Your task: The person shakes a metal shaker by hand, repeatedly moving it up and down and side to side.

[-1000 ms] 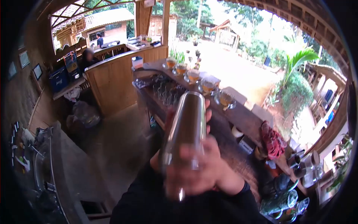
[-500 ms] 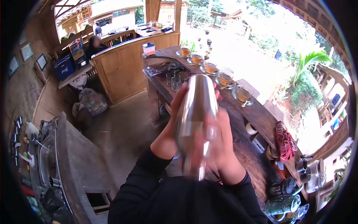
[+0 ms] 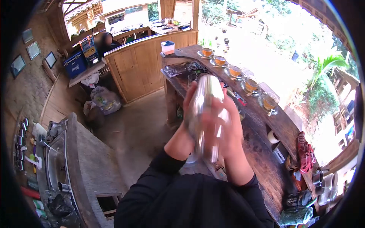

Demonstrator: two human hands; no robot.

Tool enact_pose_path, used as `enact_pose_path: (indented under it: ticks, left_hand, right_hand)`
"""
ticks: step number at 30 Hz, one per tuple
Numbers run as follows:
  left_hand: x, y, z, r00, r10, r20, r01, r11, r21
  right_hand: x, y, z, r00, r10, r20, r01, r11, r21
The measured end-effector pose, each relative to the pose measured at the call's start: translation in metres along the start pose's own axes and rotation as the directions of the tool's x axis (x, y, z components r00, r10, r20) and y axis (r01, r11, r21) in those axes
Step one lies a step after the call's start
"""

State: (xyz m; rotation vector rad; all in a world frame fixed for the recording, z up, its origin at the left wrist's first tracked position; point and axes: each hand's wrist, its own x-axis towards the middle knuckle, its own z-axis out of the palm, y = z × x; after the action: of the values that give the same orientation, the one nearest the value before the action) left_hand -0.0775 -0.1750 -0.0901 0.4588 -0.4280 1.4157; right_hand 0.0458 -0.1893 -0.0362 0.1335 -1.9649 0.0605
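A shiny metal shaker (image 3: 209, 89) is held up in front of my chest, blurred by motion and slightly tilted. My left hand (image 3: 186, 133) wraps round its left side, its fingers partly behind the metal. On the right side my right hand (image 3: 228, 129) grips it, with smeared fingers across the front. Behind and to the right, several glass cups of amber drink, one of them a cup (image 3: 251, 85), stand on saucers along the wooden counter (image 3: 262, 125). An empty-looking glass (image 3: 192, 79) is on the lower shelf just behind the shaker.
A lidded tub (image 3: 167, 48) sits at the counter's far end. Red cloth (image 3: 305, 152) and glass jars (image 3: 329, 184) are at the right. On the left are a sink (image 3: 57, 163) and a filled plastic bag (image 3: 105, 99). A person (image 3: 104, 42) is behind the wooden partition (image 3: 148, 62).
The view has shifted, so the room and counter appear farther right. Both hands still hold the shaker, whose lower end is now higher in the view and farther from my chest.
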Motion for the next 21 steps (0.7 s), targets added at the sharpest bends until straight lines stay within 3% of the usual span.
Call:
enact_pose_path:
  ticks: [2,3,4,5,6,7,8,9,12,13,14,15,16,17,18,19,20,21]
  left_hand:
    - [0.003,0.016,-0.07,0.99,0.143,-0.015,-0.144,0.987,-0.073]
    - [-0.001,0.016,-0.06,0.99,0.142,-0.015,-0.143,0.987,-0.074]
    - [0.0,0.017,-0.036,0.976,0.174,-0.129,-0.078,0.838,0.541]
    - [0.004,0.018,-0.011,0.943,0.272,-0.191,0.084,0.362,0.929]
    - [0.004,0.018,0.01,0.942,0.275,-0.191,0.082,0.364,0.928]
    - [0.003,0.017,0.032,0.998,-0.066,-0.021,0.066,0.826,0.559]
    - [0.004,0.015,0.052,0.917,-0.24,0.318,0.246,0.969,0.021]
    - [0.004,0.011,0.069,0.914,-0.146,0.379,0.098,0.985,0.145]
    - [0.006,0.028,0.038,0.906,-0.266,0.329,0.229,0.962,0.147]
    - [0.011,0.031,0.024,0.982,-0.185,0.048,0.182,0.982,0.057]
    - [0.008,0.035,0.015,0.96,-0.272,-0.064,0.251,0.94,-0.231]
    - [0.005,0.029,-0.016,0.987,-0.158,-0.006,0.153,0.967,-0.205]
    - [0.003,0.029,-0.075,0.998,-0.044,0.055,0.053,0.981,-0.187]
    - [0.054,0.089,-0.159,0.641,0.053,-0.766,-0.177,0.981,-0.08]
    - [0.007,0.022,-0.057,0.995,-0.092,0.035,0.099,0.94,-0.328]
    - [0.005,-0.001,-0.008,0.995,0.051,0.086,-0.051,0.999,0.003]
    - [0.006,-0.014,0.022,0.967,0.176,0.181,-0.227,0.921,0.316]
    - [0.009,0.006,0.05,0.974,-0.219,-0.056,0.217,0.975,-0.042]
  right_hand:
    - [0.002,0.033,0.03,0.902,0.407,-0.141,-0.37,0.9,0.233]
    - [0.008,0.026,0.025,0.902,0.407,-0.14,-0.37,0.9,0.231]
    - [0.019,0.016,0.013,0.962,0.253,-0.1,-0.235,0.958,0.167]
    - [0.023,0.008,0.006,0.995,0.091,-0.047,-0.086,0.991,0.108]
    - [0.009,-0.017,0.015,0.952,0.264,0.156,-0.288,0.945,0.154]
    - [0.024,-0.039,-0.001,0.982,-0.185,0.047,0.188,0.981,-0.057]
    - [0.024,-0.043,0.009,0.904,-0.417,-0.092,0.418,0.908,-0.011]
    - [0.024,-0.039,0.01,0.901,-0.422,-0.097,0.423,0.906,-0.016]
    - [0.013,-0.02,0.009,0.969,-0.246,0.001,0.246,0.969,0.028]
    - [0.007,-0.014,0.012,0.983,-0.181,0.039,0.179,0.983,0.041]
    - [0.009,0.006,0.033,0.999,0.0,-0.034,-0.002,0.998,-0.067]
    - [0.004,0.026,0.04,0.995,0.093,-0.044,-0.09,0.995,0.048]
    - [0.006,0.033,0.047,0.949,0.255,-0.185,-0.234,0.963,0.131]
    - [0.01,0.029,0.04,0.945,0.244,-0.216,-0.203,0.959,0.198]
    - [0.017,0.022,0.03,0.941,0.227,-0.25,-0.161,0.953,0.257]
    - [0.021,0.006,0.019,0.942,0.217,-0.254,-0.155,0.957,0.244]
    - [0.023,-0.017,0.008,0.953,0.006,-0.303,0.046,0.985,0.164]
    - [0.025,-0.038,-0.001,0.92,-0.207,-0.333,0.246,0.966,0.079]
